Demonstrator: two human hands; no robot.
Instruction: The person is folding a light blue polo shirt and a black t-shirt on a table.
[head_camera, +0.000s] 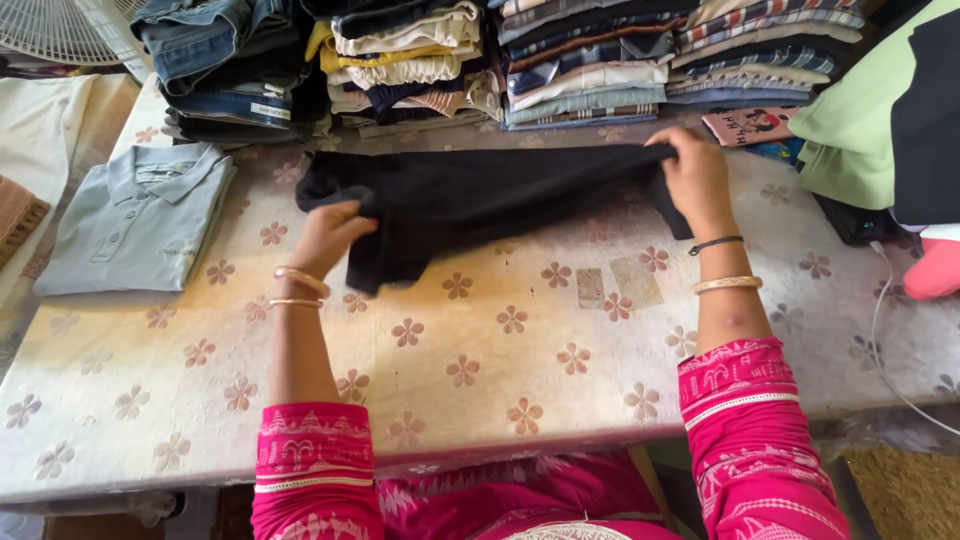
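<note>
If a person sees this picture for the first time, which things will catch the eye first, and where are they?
First comes the black garment, spread across the middle of the flower-patterned table, with the left hand gripping its lower left part and the right hand holding its right end. Behind it, stacks of folded clothes line the far edge. A folded pale blue shirt lies on the left.

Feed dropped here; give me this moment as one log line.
left hand: grips black garment left edge | right hand: grips its right end | garment: flat on table | polo: folded, left
</note>
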